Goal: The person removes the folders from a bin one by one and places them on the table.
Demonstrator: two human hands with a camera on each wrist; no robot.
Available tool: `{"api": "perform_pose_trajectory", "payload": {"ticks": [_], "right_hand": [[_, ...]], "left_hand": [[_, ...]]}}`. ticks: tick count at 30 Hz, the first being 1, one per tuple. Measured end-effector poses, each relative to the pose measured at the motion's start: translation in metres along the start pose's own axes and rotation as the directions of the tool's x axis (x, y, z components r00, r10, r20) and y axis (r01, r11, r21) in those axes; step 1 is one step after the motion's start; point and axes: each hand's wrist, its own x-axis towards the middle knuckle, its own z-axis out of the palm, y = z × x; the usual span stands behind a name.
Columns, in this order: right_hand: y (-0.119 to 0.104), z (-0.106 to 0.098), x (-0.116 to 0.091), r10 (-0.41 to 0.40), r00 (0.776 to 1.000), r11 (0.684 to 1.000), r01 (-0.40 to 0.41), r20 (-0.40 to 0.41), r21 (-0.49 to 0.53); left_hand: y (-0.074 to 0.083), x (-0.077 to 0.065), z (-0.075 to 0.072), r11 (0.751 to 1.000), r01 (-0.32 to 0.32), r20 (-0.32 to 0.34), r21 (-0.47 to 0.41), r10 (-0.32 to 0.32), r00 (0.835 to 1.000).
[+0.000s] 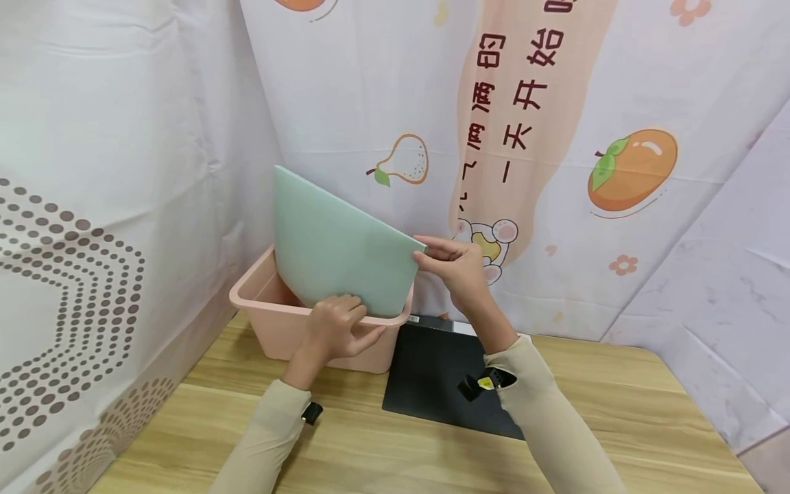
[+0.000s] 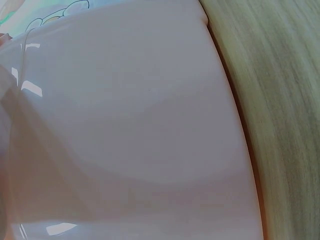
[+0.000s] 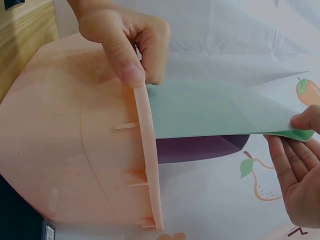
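Observation:
A light green folder (image 1: 345, 240) stands tilted in a pink plastic bin (image 1: 265, 305), its lower part hidden inside. At the folder's upper right corner, my right hand (image 1: 459, 271) pinches the edge between thumb and fingers. My left hand (image 1: 336, 326) grips the bin's front rim, thumb outside and fingers curled over it. In the right wrist view, a purple sheet-like thing (image 3: 205, 149) shows beside the green folder, past the rim. The left wrist view is mostly filled by the bin's smooth outer wall (image 2: 140, 120).
A flat black rectangular thing (image 1: 432, 384) lies on the wooden table (image 1: 345, 439), right of the bin. Behind it, at the wall, is a dark box-like thing with a white label (image 1: 413, 319). Printed cloth (image 1: 345, 89) hangs behind and on the left.

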Motion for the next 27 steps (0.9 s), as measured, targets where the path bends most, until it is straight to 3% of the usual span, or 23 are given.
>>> {"api": "perform_pose_trajectory", "payload": {"ticks": [10,27], "right_hand": [[-0.0020,0.0034,-0.0003,0.011,0.998,0.999,-0.014,-0.060,-0.042],[-0.0041,0.0052,-0.0041,0.010,0.998,0.999,-0.012,-0.061,-0.034]], "left_hand": [[0.0011,-0.0004,-0.0006,1.000,0.010,0.004,-0.003,-0.010,1.000],[0.0012,-0.0005,-0.0021,1.000,0.016,0.009,-0.008,-0.016,1.000]]}}
